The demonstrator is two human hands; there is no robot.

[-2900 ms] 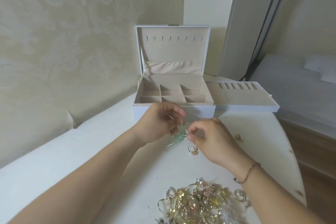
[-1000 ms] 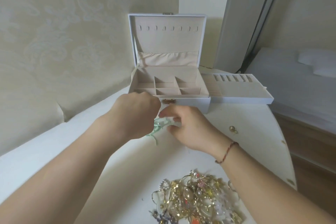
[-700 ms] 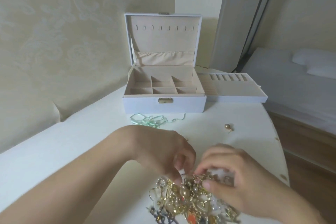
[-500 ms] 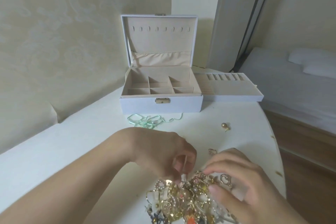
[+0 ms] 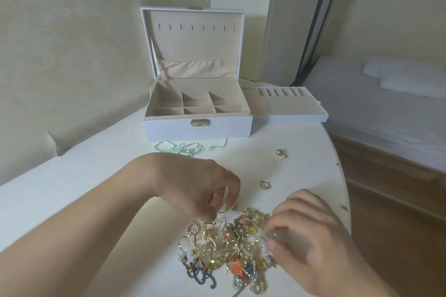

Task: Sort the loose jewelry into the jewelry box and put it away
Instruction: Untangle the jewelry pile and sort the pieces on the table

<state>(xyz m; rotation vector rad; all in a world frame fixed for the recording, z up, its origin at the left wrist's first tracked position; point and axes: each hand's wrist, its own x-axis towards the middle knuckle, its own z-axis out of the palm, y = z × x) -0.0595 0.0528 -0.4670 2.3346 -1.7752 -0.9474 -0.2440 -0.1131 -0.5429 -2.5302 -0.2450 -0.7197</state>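
While both hands work at the near edge of the worktop [image 5: 72, 176], the step in hand appears to be freeing single pieces from the tangled jewelry pile [image 5: 229, 246]. Left hand [image 5: 193, 190]: fingers curled, pinching a thin gold-coloured piece [image 5: 225, 200] at the pile's far left edge, part of which reaches down into the heap. Right hand [image 5: 304, 239]: fingers curled at the pile's right side, apparently pinching something small and pale; motion blur hides what, so this grip cannot be confirmed. Jewelry box [image 5: 198, 125]: well beyond the pile, lid upright, its divided compartments showing nothing inside; removable tray [image 5: 289, 108] just beside it to the right, ring slots along its far edge. A mint-green strand [image 5: 183, 148] lies just in front of the box; a gold ball earring [image 5: 281, 153] and a small gold ring [image 5: 264, 185] lie apart, between pile and tray.

Suggested technique: the lift should be slow and vertical, with the other hand pressing the heap down, so that hooked neighbours fall away rather than ride along. If a chain snags, it is better slackened and worked free than pulled. Each freed piece suits a fitting place: rings in the tray slots, earrings in the small compartments, chains on the lid hooks. The already separated pieces are the easier to box first. Sorting seems barely begun.
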